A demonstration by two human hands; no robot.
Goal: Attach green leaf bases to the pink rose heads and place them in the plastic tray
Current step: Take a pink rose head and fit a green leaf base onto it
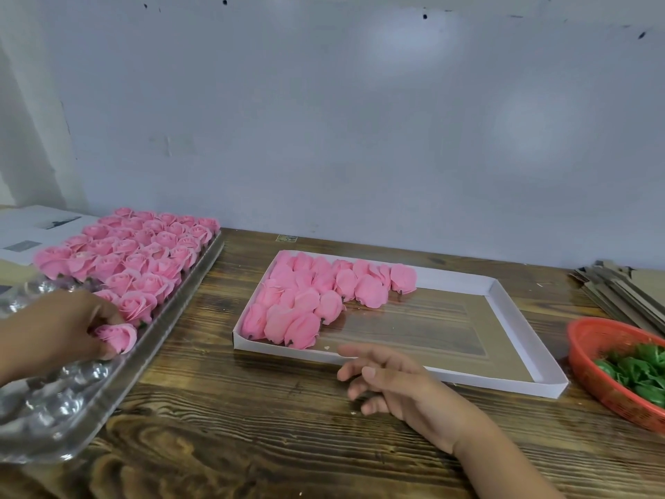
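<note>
My left hand (61,325) pinches a pink rose head (117,337) over the near part of the clear plastic tray (54,401) at the left. Several pink roses (133,253) stand upright in the tray's far cups, while its near cups hold nothing. My right hand (392,383) hovers above the wooden table with relaxed, spread fingers and holds nothing. It is just in front of a flat white box (525,358) where several rose heads (313,300) lie on their sides at its left end. Green leaf bases (637,372) fill a red basket (590,340) at the right edge.
The wooden table (252,426) stands against a pale wall. A stack of flat cardboard pieces (622,286) lies at the back right behind the red basket. White papers (32,228) lie at the back left behind the plastic tray.
</note>
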